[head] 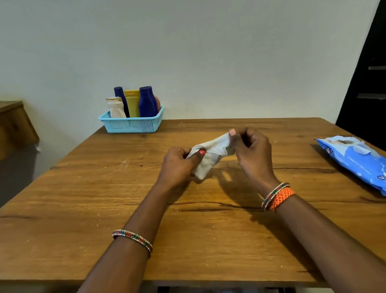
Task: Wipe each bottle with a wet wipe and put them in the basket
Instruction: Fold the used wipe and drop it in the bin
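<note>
Wipe: white, crumpled, held above the table, pinched between left hand and right hand, fingers clamped on its ends. Bottles: upright in blue basket, far edge. Wipe pack: right edge.

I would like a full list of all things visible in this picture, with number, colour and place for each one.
basket: one, light blue, far left part of the table, near the wall
bottles: at least five, dark blue, yellow and white, one orange partly hidden, standing in the basket
wet wipe: one, white, held above the middle of the table
wipes pack: one, blue, flap open, right edge of the table
table: one, brown wood
wall: pale, behind the table
bangles: beaded, one on the left wrist; beaded ones plus an orange band on the right wrist
left hand: pinches the wipe's left end
right hand: pinches the wipe's right end
</note>
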